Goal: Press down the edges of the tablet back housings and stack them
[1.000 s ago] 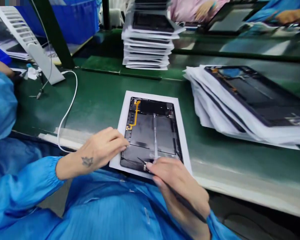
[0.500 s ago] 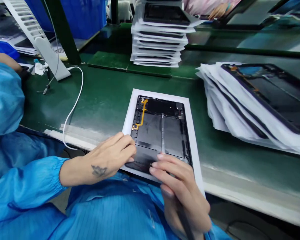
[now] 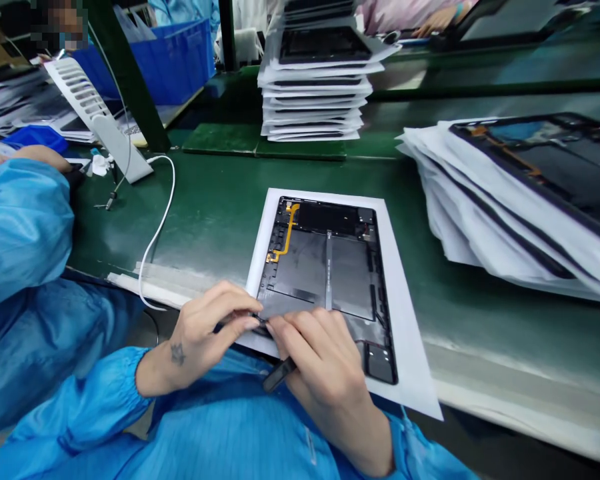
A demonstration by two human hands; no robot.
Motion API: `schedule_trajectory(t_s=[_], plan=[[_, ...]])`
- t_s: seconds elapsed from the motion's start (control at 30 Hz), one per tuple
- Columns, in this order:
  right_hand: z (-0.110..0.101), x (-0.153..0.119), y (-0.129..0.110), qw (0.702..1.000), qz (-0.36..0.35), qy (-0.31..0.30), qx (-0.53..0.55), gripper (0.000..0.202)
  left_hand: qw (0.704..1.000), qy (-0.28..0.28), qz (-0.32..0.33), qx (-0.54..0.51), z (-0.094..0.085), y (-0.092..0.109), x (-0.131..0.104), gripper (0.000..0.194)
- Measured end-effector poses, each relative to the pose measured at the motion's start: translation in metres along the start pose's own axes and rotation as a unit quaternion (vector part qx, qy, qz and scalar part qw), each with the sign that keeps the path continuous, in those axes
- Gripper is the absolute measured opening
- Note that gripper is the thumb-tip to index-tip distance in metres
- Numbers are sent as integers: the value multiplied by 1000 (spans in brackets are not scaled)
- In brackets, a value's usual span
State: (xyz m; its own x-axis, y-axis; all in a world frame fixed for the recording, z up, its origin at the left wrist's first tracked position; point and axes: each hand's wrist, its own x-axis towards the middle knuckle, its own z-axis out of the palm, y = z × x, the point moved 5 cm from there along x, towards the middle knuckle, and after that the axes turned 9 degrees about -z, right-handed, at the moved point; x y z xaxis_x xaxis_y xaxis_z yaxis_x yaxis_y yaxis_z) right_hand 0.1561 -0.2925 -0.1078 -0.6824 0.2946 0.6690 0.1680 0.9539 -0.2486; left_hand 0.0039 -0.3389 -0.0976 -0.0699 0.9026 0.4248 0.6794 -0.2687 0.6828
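Observation:
An opened tablet [image 3: 305, 267] with dark inner parts and a yellow flex cable [image 3: 289, 237] lies on a white sheet [image 3: 410, 333] at the bench's front edge. My left hand [image 3: 200, 337] is at its near left corner, thumb and forefinger pinched close together; what lies between them is too small to make out. Right beside it, my right hand [image 3: 325, 363] bends over the tablet's near edge with its fingertips almost meeting the left ones. A black tool [image 3: 279, 375] with a flat end sticks out from under the right hand; its tip is hidden.
To the right lies a pile of tablet housings [image 3: 545, 160] interleaved with white sheets [image 3: 460, 200]. A taller stack [image 3: 313, 110] stands at the back. Left are a white slotted stand [image 3: 97, 120], a white cable [image 3: 167, 213], a blue bin [image 3: 180, 63] and a co-worker's sleeve [image 3: 25, 220].
My right hand has moved left across the tablet's near edge to my left hand, baring the near right corner. The black tool now points left. My left thumb and forefinger have come into view, pinched.

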Motion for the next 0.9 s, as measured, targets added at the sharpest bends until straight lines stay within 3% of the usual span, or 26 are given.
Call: schedule_trajectory(t_s=[0.57, 0.77, 0.9], plan=[[3, -5, 2, 999, 17, 45, 15, 24, 997, -3, -69, -31, 8, -3, -1, 6], [1, -2, 1, 999, 15, 39, 16, 18, 998, -13, -52, -23, 9, -2, 1, 5], [-3, -2, 1, 1000, 5, 23, -7, 18, 998, -40, 11, 46, 5, -2, 3, 6]])
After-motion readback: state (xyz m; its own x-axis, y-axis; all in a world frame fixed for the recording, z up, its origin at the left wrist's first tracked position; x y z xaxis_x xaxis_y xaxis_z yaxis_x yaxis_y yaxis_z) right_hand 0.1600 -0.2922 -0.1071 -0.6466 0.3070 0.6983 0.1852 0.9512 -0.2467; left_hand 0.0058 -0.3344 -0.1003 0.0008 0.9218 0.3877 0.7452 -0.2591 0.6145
